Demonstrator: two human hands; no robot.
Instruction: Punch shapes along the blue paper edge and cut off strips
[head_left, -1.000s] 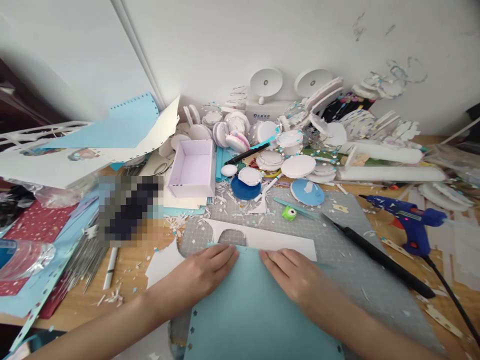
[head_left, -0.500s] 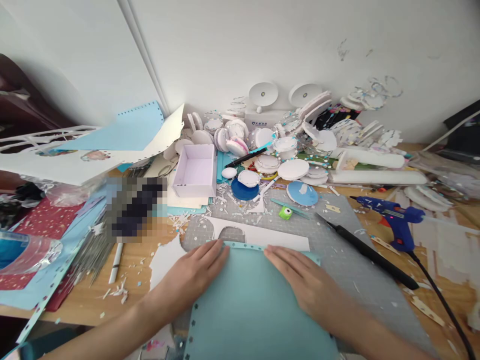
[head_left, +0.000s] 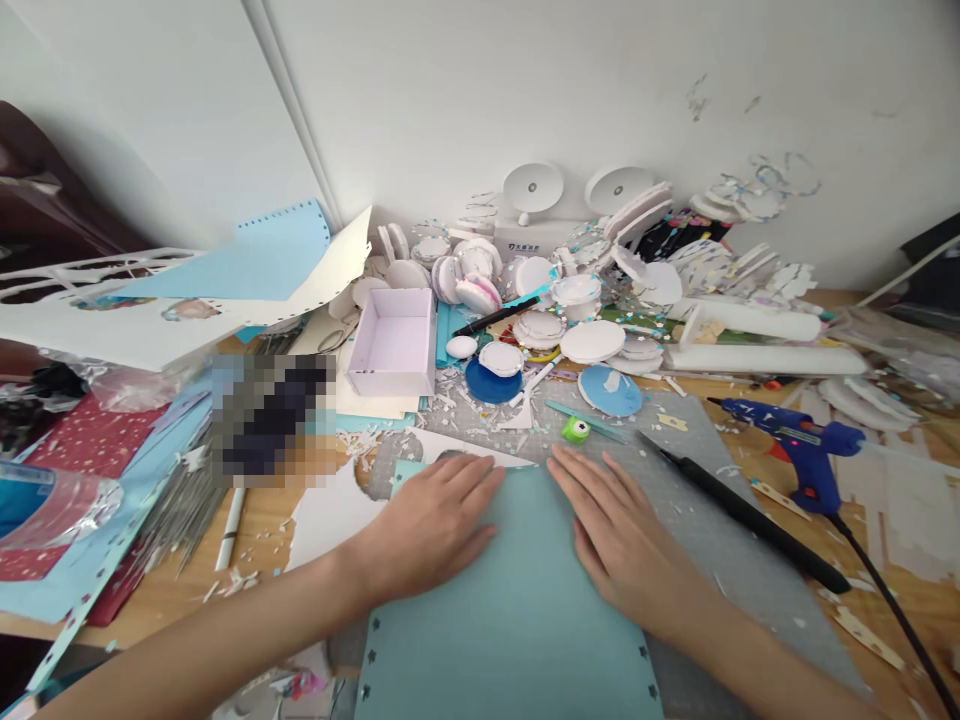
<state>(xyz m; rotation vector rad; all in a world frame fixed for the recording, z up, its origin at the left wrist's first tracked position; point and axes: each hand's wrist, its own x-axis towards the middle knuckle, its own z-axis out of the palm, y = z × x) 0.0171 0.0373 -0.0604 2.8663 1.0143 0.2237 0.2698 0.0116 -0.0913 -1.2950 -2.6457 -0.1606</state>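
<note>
Head: both hands (head_left: pixel 442 515) (head_left: pixel 630 540), grip spread, on teal sheet (head_left: pixel 517 610) now covering more white card (head_left: pixel 436 444)

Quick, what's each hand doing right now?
Left hand: open, palm down on the teal sheet.
Right hand: open too, fingers spread a little on the sheet.

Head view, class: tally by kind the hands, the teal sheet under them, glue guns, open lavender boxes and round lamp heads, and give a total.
Hands: 2 (left hand, right hand)
Teal sheet: 1
Glue gun: 1
Open lavender box: 1
Round lamp heads: 2
Total: 7
</note>
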